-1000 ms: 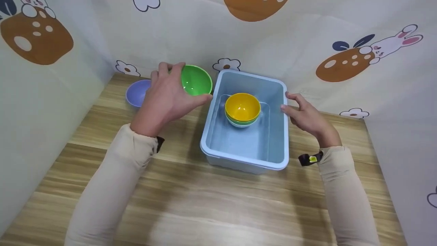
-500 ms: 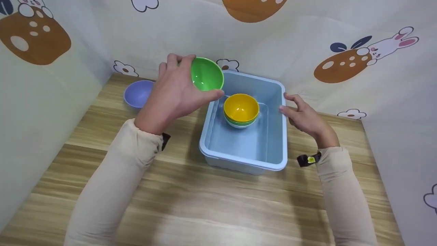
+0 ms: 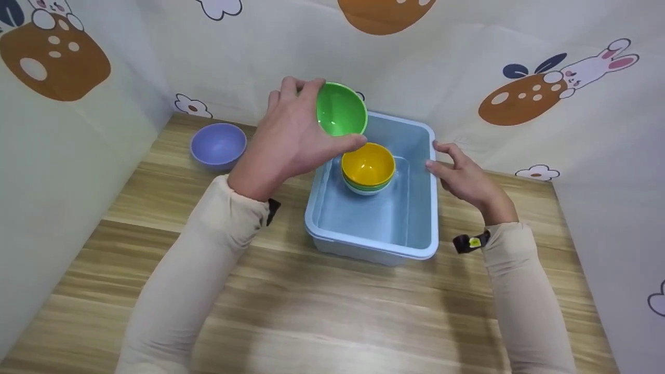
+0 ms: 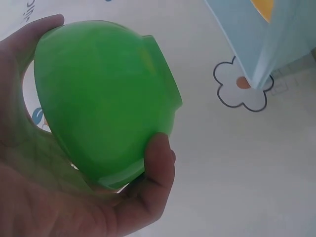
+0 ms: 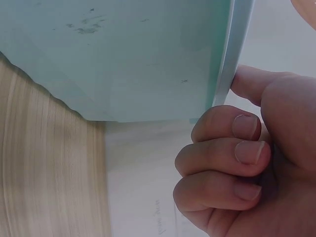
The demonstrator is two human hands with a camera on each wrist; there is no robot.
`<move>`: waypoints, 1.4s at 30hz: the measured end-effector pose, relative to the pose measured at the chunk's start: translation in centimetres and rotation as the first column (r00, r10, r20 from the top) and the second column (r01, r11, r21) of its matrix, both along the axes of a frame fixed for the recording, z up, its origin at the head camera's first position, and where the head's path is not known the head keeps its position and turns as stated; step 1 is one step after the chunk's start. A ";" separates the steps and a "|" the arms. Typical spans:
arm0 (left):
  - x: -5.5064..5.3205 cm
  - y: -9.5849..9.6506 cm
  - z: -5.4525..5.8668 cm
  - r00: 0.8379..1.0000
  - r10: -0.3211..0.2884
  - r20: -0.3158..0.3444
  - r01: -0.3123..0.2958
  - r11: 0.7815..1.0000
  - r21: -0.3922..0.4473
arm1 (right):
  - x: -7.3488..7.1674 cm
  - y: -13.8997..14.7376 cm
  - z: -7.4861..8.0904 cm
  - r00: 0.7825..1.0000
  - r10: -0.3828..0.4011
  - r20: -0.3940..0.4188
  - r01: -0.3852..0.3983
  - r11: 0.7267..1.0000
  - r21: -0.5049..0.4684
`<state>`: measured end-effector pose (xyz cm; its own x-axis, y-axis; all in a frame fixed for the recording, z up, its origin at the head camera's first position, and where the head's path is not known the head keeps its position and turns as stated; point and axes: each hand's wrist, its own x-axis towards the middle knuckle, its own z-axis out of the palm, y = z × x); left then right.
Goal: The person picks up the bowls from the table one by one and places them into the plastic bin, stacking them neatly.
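Note:
My left hand (image 3: 298, 130) grips a green bowl (image 3: 340, 110) between thumb and fingers, tilted, with its inside facing the head camera. In the head view the bowl overlaps the back left of a light blue plastic bin (image 3: 435, 208). From the left wrist, the bowl's outside and foot ring show, with the thumb on one side and fingers on the other. Inside the bin sits a nested stack, a yellow bowl (image 3: 368, 165) on top of a green and a pale one. My right hand (image 3: 467, 179) pinches the bin's right rim (image 5: 229, 59), its other fingers curled.
A purple bowl (image 3: 218, 145) stands on the wooden table (image 3: 291, 311) at the back left. Cloth walls (image 3: 441, 41) printed with rabbits and flowers enclose the table at the back and both sides.
My left hand has carried the green bowl rightward, from beside the bin to over its back left part. The purple bowl now shows fully. My right hand has stayed on the rim.

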<state>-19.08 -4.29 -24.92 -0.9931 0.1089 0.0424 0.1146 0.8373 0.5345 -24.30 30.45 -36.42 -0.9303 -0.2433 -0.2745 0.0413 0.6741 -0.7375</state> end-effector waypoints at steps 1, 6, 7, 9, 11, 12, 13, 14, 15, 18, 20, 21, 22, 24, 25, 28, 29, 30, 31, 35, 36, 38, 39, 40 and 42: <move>-0.1 0.3 0.0 1.000 -0.007 0.000 0.007 1.000 -0.001 | 0.0 0.0 0.0 1.000 0.002 0.001 -0.002 1.000 -0.010; -0.3 1.7 0.1 0.999 -0.042 -0.005 0.042 0.999 -0.006 | 0.2 0.1 0.0 1.000 0.004 0.002 -0.004 0.999 -0.044; -0.4 2.0 0.1 0.999 -0.047 -0.007 0.047 0.999 -0.005 | 0.2 0.1 0.0 1.000 0.005 0.003 -0.005 0.999 -0.046; -0.5 2.6 0.0 0.998 -0.058 -0.009 0.058 0.998 -0.003 | 0.3 0.1 0.1 1.000 0.008 0.003 -0.008 0.999 -0.036; -0.7 3.0 -0.1 0.998 -0.068 -0.010 0.068 0.998 0.003 | 0.3 0.1 0.1 1.000 0.007 0.006 -0.007 1.000 -0.021; -0.8 3.3 -0.2 0.997 -0.070 -0.010 0.070 0.998 0.006 | 0.2 0.1 0.1 1.000 0.006 0.007 -0.006 1.000 -0.015; -0.9 3.5 -0.3 0.997 -0.073 -0.009 0.073 0.997 0.007 | 0.2 0.0 0.1 1.000 0.005 0.009 -0.005 1.000 -0.008; -1.0 3.7 -0.3 0.997 -0.076 -0.007 0.076 0.997 0.008 | 0.2 0.0 0.1 1.000 0.002 0.011 -0.002 1.000 -0.003; -1.1 3.9 -0.4 0.997 -0.081 -0.005 0.081 0.997 0.011 | 0.2 0.0 0.1 1.000 -0.001 0.012 0.001 1.000 0.003; -1.3 4.6 -0.5 0.995 -0.094 0.014 0.094 0.995 0.021 | 0.2 0.1 0.2 1.000 -0.007 0.013 0.007 1.000 0.002; -1.4 5.0 -0.5 0.994 -0.104 0.025 0.103 0.994 0.028 | 0.2 0.1 0.2 1.000 -0.007 0.012 0.007 1.000 0.000; -1.5 5.1 -0.6 0.994 -0.108 0.028 0.107 0.994 0.031 | 0.2 0.2 0.2 1.000 -0.006 0.011 0.006 1.000 -0.003; -1.5 5.3 -0.6 0.993 -0.111 0.033 0.109 0.993 0.034 | 0.2 0.2 0.2 1.000 -0.005 0.010 0.005 1.000 -0.007; -1.6 5.6 -0.8 0.993 -0.116 0.031 0.115 0.993 0.042 | 0.2 0.2 0.1 1.000 -0.003 0.006 0.003 1.000 -0.007; -1.7 5.7 -0.9 0.992 -0.120 0.031 0.118 0.992 0.045 | 0.1 0.1 0.1 1.000 -0.002 0.003 0.002 1.000 -0.008; -1.9 6.1 -1.3 0.991 -0.130 0.030 0.128 0.990 0.061 | 0.1 0.1 -0.1 1.000 0.001 -0.001 -0.002 1.000 -0.014; -2.0 6.2 -1.4 0.991 -0.133 0.030 0.131 0.989 0.067 | 0.1 0.1 -0.1 1.000 0.003 0.000 -0.003 1.000 -0.017; -2.0 6.2 -1.6 0.990 -0.135 0.031 0.133 0.989 0.070 | 0.1 0.1 -0.1 1.000 0.005 0.001 -0.005 1.000 -0.025; -2.1 6.3 -1.7 0.990 -0.135 0.032 0.132 0.988 0.077 | 0.1 0.1 -0.1 1.000 0.005 0.003 -0.005 0.999 -0.036; -2.6 6.7 -2.2 0.991 -0.129 0.040 0.125 0.987 0.097 | 0.0 0.1 -0.2 1.000 0.007 0.005 -0.006 0.998 -0.064; -2.7 6.8 -2.3 0.991 -0.128 0.041 0.124 0.987 0.099 | 0.0 0.2 -0.2 1.000 0.006 0.005 -0.006 0.998 -0.068; -2.9 6.9 -2.5 0.991 -0.126 0.044 0.121 0.988 0.099 | 0.1 0.2 -0.2 1.000 0.004 0.006 -0.004 0.998 -0.066; -3.1 7.0 -2.6 0.991 -0.126 0.046 0.121 0.988 0.097 | 0.1 0.2 -0.2 1.000 0.004 0.005 -0.004 0.998 -0.063; -3.2 7.1 -2.7 0.991 -0.124 0.047 0.120 0.988 0.093 | 0.1 0.2 -0.2 1.000 0.004 0.005 -0.004 0.998 -0.064; -3.5 7.3 -2.9 0.991 -0.122 0.053 0.118 0.990 0.081 | 0.1 0.1 -0.2 1.000 0.004 0.003 -0.004 0.998 -0.055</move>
<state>-22.54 3.03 -27.86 -0.9741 0.2262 -0.0014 0.1791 0.7749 0.6062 -24.15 30.59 -36.60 -0.9284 -0.2616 -0.2638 0.0415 0.6327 -0.7733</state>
